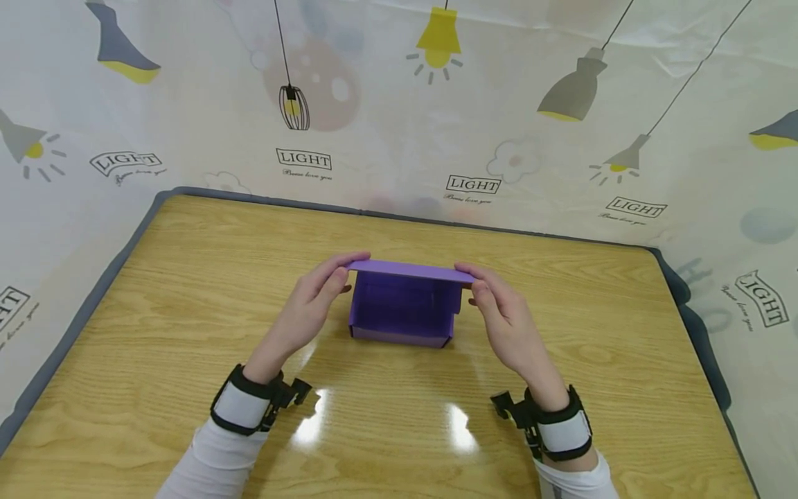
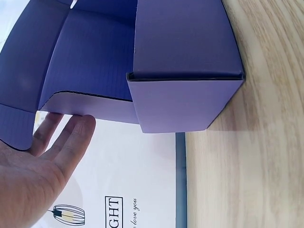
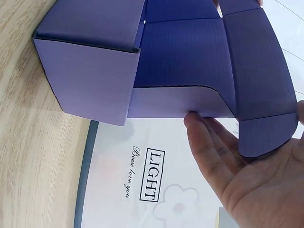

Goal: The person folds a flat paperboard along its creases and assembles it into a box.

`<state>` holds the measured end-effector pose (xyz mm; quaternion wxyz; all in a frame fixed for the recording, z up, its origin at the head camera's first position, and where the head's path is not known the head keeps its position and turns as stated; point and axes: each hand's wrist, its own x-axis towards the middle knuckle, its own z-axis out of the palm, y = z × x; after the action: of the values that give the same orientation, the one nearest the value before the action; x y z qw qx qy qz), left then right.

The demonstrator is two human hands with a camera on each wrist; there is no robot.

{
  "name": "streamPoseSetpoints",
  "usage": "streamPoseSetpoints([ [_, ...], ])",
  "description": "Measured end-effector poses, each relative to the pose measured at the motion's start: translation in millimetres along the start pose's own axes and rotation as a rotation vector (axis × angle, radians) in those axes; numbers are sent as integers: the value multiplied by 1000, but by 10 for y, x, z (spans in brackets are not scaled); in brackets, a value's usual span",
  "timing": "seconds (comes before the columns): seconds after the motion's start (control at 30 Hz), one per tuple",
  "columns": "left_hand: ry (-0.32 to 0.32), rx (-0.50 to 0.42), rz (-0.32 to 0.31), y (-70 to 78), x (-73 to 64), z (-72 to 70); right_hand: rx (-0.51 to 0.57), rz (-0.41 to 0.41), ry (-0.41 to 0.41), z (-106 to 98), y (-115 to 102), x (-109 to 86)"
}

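Note:
A purple cardboard box [image 1: 401,337] stands on the wooden table, its open front facing me. Its hinged lid [image 1: 411,271] is partly raised, and the dark purple inside shows under it. My left hand [image 1: 307,299] holds the lid's left end, thumb at the front edge and fingers reaching behind. At the right end, my right hand [image 1: 508,320] holds the lid in the same way. In the left wrist view, the fingers lie by a side flap [image 2: 90,104] of the lid. The right wrist view has fingertips against the other side flap [image 3: 180,102].
The wooden table [image 1: 187,312] has a dark grey edge strip [image 1: 299,202] along its back and sides. Behind it hangs a pale cloth [image 1: 386,104] printed with lamps and lettering. Both wrists wear black straps with small camera mounts [image 1: 299,392].

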<state>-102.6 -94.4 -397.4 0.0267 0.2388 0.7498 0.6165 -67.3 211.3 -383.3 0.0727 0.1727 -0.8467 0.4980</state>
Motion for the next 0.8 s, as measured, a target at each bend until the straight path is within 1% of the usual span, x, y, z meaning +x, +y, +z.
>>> streamPoseSetpoints([
  [0.27, -17, -20, -23, 16, -3, -20, -8, 10, -21, -7, -1, -6],
  [0.53, -30, -28, -31, 16, -7, -34, -2, 8, -35, -33, 0, -28],
  [0.7, -59, -13, -13, 15, -12, -59, -21, 0, -57, -48, 9, -55],
  [0.8, -81, -3, 2, 11, -22, -78, -40, -20, -72, -56, 18, -73],
])
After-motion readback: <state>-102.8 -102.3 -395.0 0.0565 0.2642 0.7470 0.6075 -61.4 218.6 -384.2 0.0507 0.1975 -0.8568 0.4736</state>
